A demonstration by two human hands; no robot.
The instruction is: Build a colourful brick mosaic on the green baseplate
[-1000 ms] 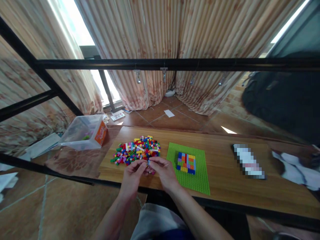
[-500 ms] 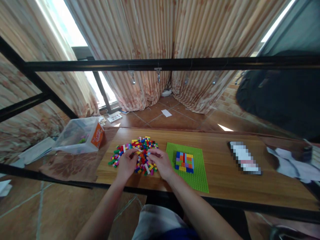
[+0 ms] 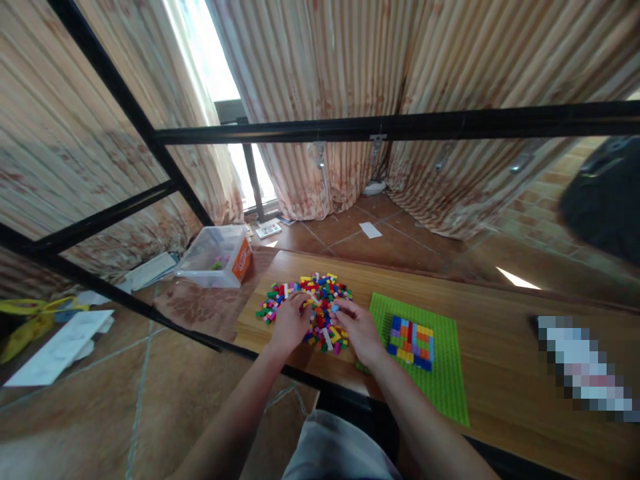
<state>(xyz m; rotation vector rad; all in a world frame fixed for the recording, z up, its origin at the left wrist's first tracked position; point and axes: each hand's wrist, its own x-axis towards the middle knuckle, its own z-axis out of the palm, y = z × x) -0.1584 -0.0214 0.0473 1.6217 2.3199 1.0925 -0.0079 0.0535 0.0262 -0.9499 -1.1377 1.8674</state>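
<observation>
A heap of small coloured bricks (image 3: 320, 293) lies on the wooden table (image 3: 500, 333). Both my hands rest on its near side. My left hand (image 3: 289, 323) is at the heap's left part, fingers curled down among the bricks. My right hand (image 3: 359, 331) is at the heap's right edge, its fingertips pinched on a small pale-blue brick (image 3: 335, 308). To the right lies a green baseplate (image 3: 445, 380) with a flat block of mixed-colour bricks (image 3: 413, 333) pressed onto it.
A clear plastic tub (image 3: 213, 257) with an orange label sits on a patterned cloth left of the table. Black metal bars (image 3: 400, 125) cross above and to the left. Papers lie on the tiled floor. A blurred-out object (image 3: 585, 367) lies at the table's right.
Both hands moved from in front of the heap, where they held a piece together, forward onto the heap and apart. My view has swung to the left.
</observation>
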